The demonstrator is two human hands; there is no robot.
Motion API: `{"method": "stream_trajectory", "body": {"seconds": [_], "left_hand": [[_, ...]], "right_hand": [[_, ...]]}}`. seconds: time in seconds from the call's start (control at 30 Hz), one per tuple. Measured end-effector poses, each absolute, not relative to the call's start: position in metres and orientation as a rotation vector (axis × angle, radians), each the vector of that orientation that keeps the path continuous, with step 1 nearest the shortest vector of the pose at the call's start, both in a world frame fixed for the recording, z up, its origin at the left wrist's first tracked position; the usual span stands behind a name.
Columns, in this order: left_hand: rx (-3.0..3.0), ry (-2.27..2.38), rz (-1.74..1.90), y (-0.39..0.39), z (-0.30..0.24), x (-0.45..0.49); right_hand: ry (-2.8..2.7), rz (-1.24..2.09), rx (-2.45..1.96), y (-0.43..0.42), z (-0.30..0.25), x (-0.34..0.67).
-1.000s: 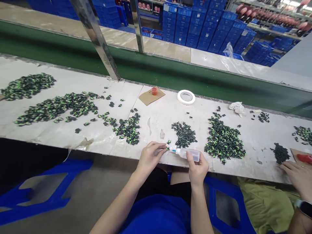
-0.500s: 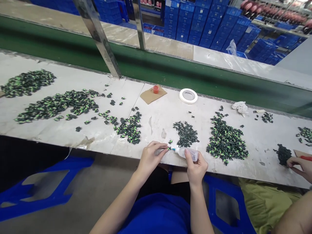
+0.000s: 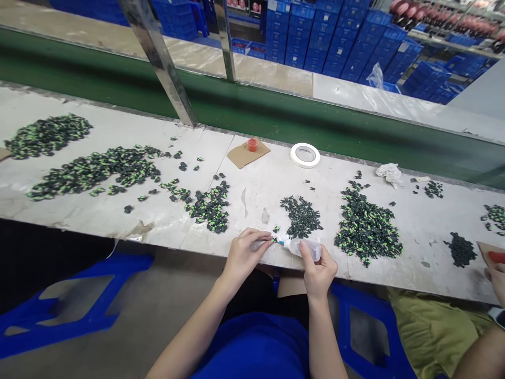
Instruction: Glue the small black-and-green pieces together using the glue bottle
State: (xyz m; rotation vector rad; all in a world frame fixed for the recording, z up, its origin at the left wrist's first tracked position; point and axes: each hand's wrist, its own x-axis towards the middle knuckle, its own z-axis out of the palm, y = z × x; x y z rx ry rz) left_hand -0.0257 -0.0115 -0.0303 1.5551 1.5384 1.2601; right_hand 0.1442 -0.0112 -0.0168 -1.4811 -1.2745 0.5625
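Observation:
My right hand [image 3: 320, 268] is wrapped round a translucent squeeze bottle [image 3: 311, 249] that lies nearly level, its blue tip [image 3: 281, 242] pointing left. The tip meets a small black-and-green part [image 3: 274, 240] pinched in the fingertips of my left hand [image 3: 248, 251]. Both hands are at the front edge of the white table. Just beyond them lie a loose black-and-green piece [image 3: 276, 229] and a pile of small dark oblong pieces [image 3: 302, 217]. Whether any liquid leaves the tip is too small to tell.
Black-and-green piles lie right [image 3: 366, 226] and left [image 3: 211, 208] of my hands, with larger heaps [image 3: 97, 171] farther left. Behind are a red cup [image 3: 252, 144] on cardboard [image 3: 239, 157] and a white tape roll [image 3: 294, 158]. A co-worker's hand [image 3: 497, 279] is at far right.
My hands and the bottle stay almost where they were. At the far right, the co-worker's hand has drawn away from the dark pile toward the red object.

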Motion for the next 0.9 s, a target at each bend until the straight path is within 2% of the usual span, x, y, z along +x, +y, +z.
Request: {"method": "stream_trajectory", "body": {"seconds": [0.53, 0.9], "left_hand": [[1.572, 1.514, 1.185, -0.008, -0.028, -0.03], [2.167, 1.638, 1.055, -0.003, -0.013, 0.004]], "right_hand": [[-0.882, 0.625, -1.344, -0.008, -0.025, 0.179], [-1.102, 0.487, -1.475, -0.002, -0.03, 0.194]]}}
